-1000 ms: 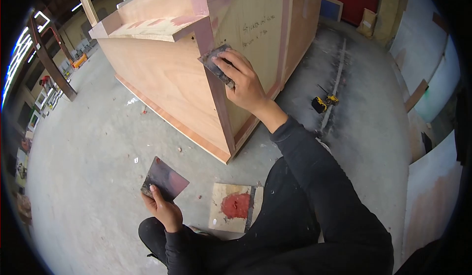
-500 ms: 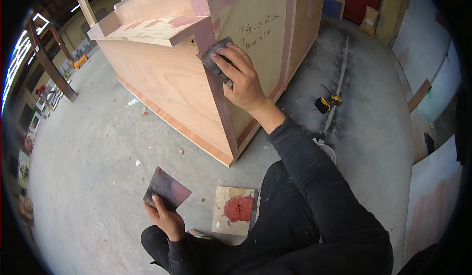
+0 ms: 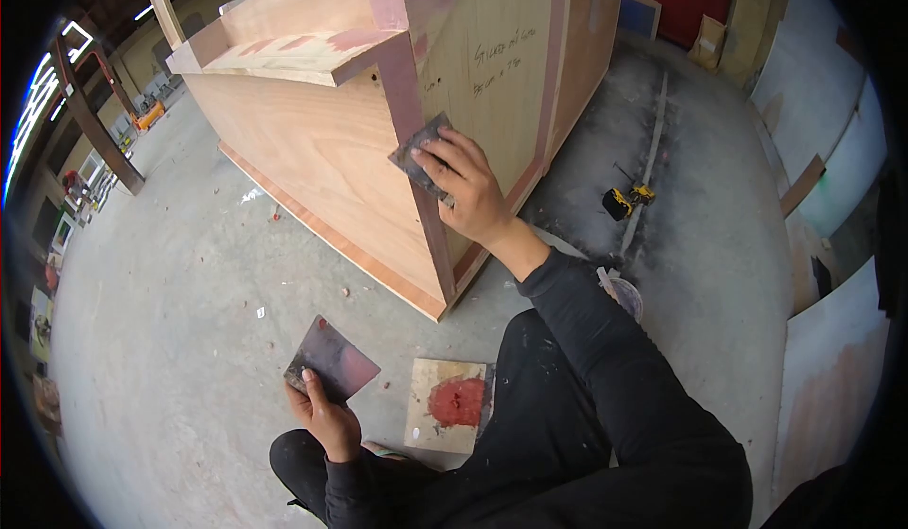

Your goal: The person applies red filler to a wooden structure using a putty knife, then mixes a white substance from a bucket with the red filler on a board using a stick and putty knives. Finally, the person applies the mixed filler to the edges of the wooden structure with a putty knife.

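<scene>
My right hand (image 3: 470, 190) is closed on a dark, stained putty scraper (image 3: 423, 155), its flat blade lying against the front corner edge of a wooden cabinet (image 3: 312, 160). A pinkish filler band runs down that corner. Low on the left, my left hand (image 3: 326, 420) grips a second flat scraper (image 3: 331, 363), thumb on top, with a pink smear along one side. On the floor between my knees lies a wooden board (image 3: 427, 406) carrying a patch of red putty (image 3: 458, 401).
A yellow and black cordless drill (image 3: 628, 202) lies on the dark-stained floor to the right. Near my right forearm stands a whitish tub (image 3: 625, 297). Pale panels (image 3: 832, 359) lean along the right side. Small debris dots the concrete floor (image 3: 189, 321).
My right hand has slid down the cabinet corner with its scraper. My left hand and its scraper have shifted slightly to the right.
</scene>
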Demonstrator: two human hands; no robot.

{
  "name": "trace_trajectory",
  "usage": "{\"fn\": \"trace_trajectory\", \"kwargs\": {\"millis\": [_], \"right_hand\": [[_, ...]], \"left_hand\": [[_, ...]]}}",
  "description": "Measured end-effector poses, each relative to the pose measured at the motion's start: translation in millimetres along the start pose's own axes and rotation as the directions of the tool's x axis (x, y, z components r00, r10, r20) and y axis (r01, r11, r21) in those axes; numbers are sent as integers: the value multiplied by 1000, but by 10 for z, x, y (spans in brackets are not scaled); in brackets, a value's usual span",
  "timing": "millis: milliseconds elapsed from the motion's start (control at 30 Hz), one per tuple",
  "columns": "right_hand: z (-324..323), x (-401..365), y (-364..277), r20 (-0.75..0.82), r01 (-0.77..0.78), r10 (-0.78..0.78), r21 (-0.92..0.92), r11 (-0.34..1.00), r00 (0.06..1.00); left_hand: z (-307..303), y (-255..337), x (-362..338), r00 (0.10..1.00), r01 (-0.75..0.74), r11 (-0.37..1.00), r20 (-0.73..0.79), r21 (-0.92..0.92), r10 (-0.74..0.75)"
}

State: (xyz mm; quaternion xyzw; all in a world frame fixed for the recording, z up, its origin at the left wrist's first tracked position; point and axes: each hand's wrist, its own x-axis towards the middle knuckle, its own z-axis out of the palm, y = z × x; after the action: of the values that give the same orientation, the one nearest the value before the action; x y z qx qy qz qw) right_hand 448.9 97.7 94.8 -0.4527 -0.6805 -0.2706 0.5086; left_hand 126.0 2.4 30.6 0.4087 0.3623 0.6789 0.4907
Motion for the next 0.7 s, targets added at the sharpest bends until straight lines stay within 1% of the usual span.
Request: {"fn": "trace_trajectory", "kwargs": {"millis": [67, 100, 133, 200, 233, 267, 300, 333, 367, 400, 433, 467, 500, 533, 567, 600, 633, 667, 700], "right_hand": [[5, -128, -15, 78, -13, 14, -14, 1000, 997], [-17, -189, -38, 122, -31, 33, -11, 999, 992], [-56, -258, -46, 120, -31, 32, -13, 999, 992], [-153, -393, -82, 335, -102, 92, 12, 995, 938], [-202, -422, -195, 363, -227, 142, 204, 952, 921], [-251, -477, -349, 400, -344, 182, 381, 858, 898], [-332, -534, -579, 408, -358, 172, 437, 825, 896], [-407, -580, -784, 434, -362, 129, 512, 779, 892], [-485, -633, -980, 457, -368, 83, 583, 724, 886], [-563, -679, -1154, 500, -385, 9, 654, 651, 866], [-557, -758, -1319, 499, -390, -23, 703, 594, 866], [-573, -809, -1420, 479, -313, -91, 693, 650, 873], [-550, -898, -1498, 466, -266, -111, 667, 696, 878], [-520, -962, -1534, 452, -216, -132, 637, 740, 882], [-497, -1011, -1517, 452, -215, -134, 639, 738, 882], [-495, -1040, -1502, 439, -203, -105, 598, 775, 892], [-493, -1064, -1481, 423, -191, -77, 554, 811, 903], [-483, -1076, -1450, 422, -188, -80, 554, 811, 903], [-476, -1074, -1405, 404, -192, -52, 541, 819, 913]], "left_hand": [[34, -17, -21, 997, 74, 997, 27, -37, -73], [18, -39, -11, 992, 108, 992, 65, -61, -104], [17, -62, -28, 992, 107, 992, 67, -62, -103], [70, -87, -57, 937, 347, 917, 112, -195, -330], [99, -123, -59, 908, 418, 877, 122, -237, -400], [131, -135, -74, 909, 417, 877, 124, -238, -398], [207, -134, -98, 859, 510, 817, 129, -267, -495], [250, -126, -120, 799, 596, 747, 134, -295, -585], [230, -215, -122, 783, 617, 714, 166, -330, -600], [214, -278, -134, 784, 615, 715, 161, -331, -600], [200, -332, -143, 759, 647, 679, 213, -346, -615], [175, -388, -151, 733, 679, 641, 266, -359, -626], [199, -359, -154, 716, 692, 593, 287, -411, -637], [230, -330, -185, 718, 690, 595, 284, -412, -636], [285, -310, -232, 774, 627, 682, 209, -376, -597], [347, -257, -266, 825, 559, 759, 135, -332, -548], [352, -244, -271, 854, 519, 785, 163, -339, -494], [356, -218, -262, 855, 517, 785, 163, -341, -492], [352, -189, -248, 875, 485, 804, 173, -345, -453]]}}
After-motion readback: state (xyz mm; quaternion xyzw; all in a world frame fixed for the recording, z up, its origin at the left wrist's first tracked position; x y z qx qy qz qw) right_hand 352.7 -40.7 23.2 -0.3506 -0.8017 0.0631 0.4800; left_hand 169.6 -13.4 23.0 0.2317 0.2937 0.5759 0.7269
